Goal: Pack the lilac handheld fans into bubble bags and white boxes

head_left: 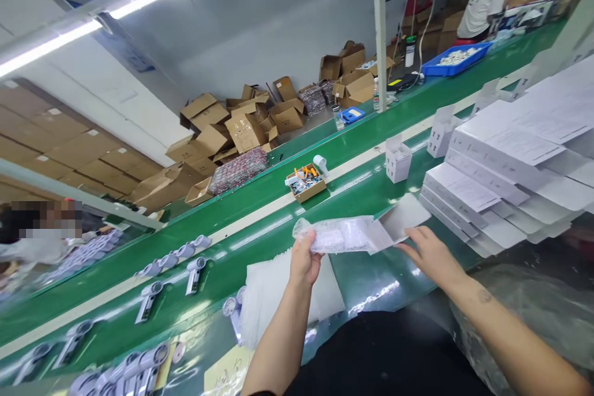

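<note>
My left hand [305,258] grips the near end of a bubble-wrapped pale lilac device [341,235]. Its far end reaches the mouth of a white cardboard box [403,220]; how deep it sits inside I cannot tell. My right hand [429,253] pinches the box at its lower right edge. Beneath my left forearm lies a stack of white bubble-wrap bags [325,294] on the green bench. To the right are piled flat white boxes [492,185].
Lilac handheld devices [148,300] lie along the green belt [241,247] at left. A small carton of parts [310,190] and upright white boxes [398,159] stand beyond my hands. A blue tray [431,68] is at the back. Two people sit farther off.
</note>
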### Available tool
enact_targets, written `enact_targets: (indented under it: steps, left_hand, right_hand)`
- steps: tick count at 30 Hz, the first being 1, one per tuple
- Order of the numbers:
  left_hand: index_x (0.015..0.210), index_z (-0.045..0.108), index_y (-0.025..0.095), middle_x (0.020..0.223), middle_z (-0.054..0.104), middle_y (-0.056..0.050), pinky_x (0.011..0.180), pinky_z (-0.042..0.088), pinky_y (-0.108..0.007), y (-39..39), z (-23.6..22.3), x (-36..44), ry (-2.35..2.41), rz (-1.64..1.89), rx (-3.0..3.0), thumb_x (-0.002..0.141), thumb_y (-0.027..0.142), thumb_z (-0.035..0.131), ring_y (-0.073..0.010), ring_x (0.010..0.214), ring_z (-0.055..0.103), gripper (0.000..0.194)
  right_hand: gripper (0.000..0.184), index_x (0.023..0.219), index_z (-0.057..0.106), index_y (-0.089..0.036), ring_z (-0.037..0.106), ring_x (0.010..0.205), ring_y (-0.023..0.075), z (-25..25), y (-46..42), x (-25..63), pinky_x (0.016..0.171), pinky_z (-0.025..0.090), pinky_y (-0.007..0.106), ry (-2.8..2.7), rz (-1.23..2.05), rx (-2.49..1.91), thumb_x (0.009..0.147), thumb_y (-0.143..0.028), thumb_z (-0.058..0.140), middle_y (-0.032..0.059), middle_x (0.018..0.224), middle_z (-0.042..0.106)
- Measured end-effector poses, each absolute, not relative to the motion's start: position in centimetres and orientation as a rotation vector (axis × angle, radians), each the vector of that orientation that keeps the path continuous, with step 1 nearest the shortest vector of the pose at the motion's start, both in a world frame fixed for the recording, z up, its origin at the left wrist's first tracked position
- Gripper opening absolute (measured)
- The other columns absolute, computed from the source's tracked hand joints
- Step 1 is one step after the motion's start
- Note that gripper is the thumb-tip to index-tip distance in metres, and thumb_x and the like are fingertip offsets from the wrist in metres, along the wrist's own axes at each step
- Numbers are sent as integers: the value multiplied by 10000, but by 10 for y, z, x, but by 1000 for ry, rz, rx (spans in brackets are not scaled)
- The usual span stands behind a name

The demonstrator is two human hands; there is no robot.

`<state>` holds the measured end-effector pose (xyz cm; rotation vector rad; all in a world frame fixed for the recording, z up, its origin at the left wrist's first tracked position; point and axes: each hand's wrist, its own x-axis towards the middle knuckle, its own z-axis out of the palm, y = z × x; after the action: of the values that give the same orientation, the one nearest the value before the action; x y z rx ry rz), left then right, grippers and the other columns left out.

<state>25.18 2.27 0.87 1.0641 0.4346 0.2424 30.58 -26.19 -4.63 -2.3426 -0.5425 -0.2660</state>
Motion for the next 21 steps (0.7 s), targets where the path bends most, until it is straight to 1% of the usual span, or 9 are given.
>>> enact_targets:
  steps: [3, 5, 7, 9, 11, 14, 16, 18, 21]
  left_hand:
    - [943, 557, 138, 773, 621, -25, 515, 455, -227, 10, 2, 263, 400, 233, 1229, 687, 424, 696, -115, 576, 565, 409]
    - [932, 543, 140, 749, 605, -22, 523, 468, -241, 4, -6, 268, 436, 307, 1430, 727, 425, 651, -123, 582, 560, 368]
    - [928, 543, 147, 789, 603, -40, 609, 494, -273, 1, -11, 268, 473, 463, 1731, 788, 392, 582, -149, 672, 579, 285]
    - [950, 553, 157, 883, 597, -74, 734, 489, -313, -2, -13, 266, 441, 585, 2119, 837, 329, 512, -184, 811, 581, 210]
    - [994, 559, 168, 957, 573, -101, 783, 472, -337, -11, -12, 267, 331, 509, 2506, 848, 273, 485, -209, 879, 567, 195]
    - [1065, 546, 173, 971, 558, -107, 737, 478, -333, -29, -11, 271, 181, 182, 2825, 852, 271, 487, -214, 843, 568, 242]
    - [1158, 503, 169, 1028, 561, -114, 782, 472, -355, -39, -14, 272, 112, 127, 2886, 861, 343, 498, -231, 910, 555, 344]
    - [1248, 450, 190, 1129, 552, -120, 895, 420, -439, -45, -21, 267, 10, 161, 2942, 861, 438, 490, -283, 1077, 487, 462]
    - [1287, 439, 227, 1211, 546, -106, 1001, 244, -605, -48, -33, 255, -237, 91, 3036, 852, 526, 460, -355, 1246, 330, 528]
  right_hand:
    - [312, 957, 604, -208, 574, 754, 224, -70, -231, 319, 685, 505, 363, -823, -80, -2317, 798, -473, 565, 77, 888, 508]
    - [300, 944, 598, -196, 560, 761, 212, -84, -216, 326, 715, 510, 374, -881, -42, -2271, 786, -450, 588, 71, 903, 461]
    - [292, 966, 591, -191, 551, 854, 226, -92, -204, 329, 798, 499, 401, -897, -73, -2221, 779, -416, 601, 87, 977, 421]
    - [287, 998, 584, -202, 525, 967, 254, -93, -194, 330, 872, 472, 435, -923, -116, -2167, 769, -373, 611, 110, 1078, 386]
    - [279, 1016, 575, -216, 498, 1036, 271, -92, -185, 328, 905, 454, 454, -998, -117, -2091, 759, -318, 611, 119, 1135, 385]
    - [289, 1032, 548, -221, 471, 1095, 278, -93, -178, 327, 934, 433, 461, -1089, -83, -1999, 748, -251, 593, 118, 1151, 417]
    - [340, 1066, 505, -212, 447, 1138, 283, -102, -182, 330, 948, 424, 463, -1047, -75, -1980, 740, -249, 595, 130, 1192, 398]
    - [385, 1107, 452, -211, 433, 1171, 282, -114, -189, 335, 956, 420, 468, -982, -51, -1966, 750, -266, 587, 141, 1233, 376]
    - [365, 1116, 420, -209, 428, 1200, 284, -127, -197, 344, 970, 402, 485, -938, 19, -1972, 779, -274, 543, 158, 1268, 384]
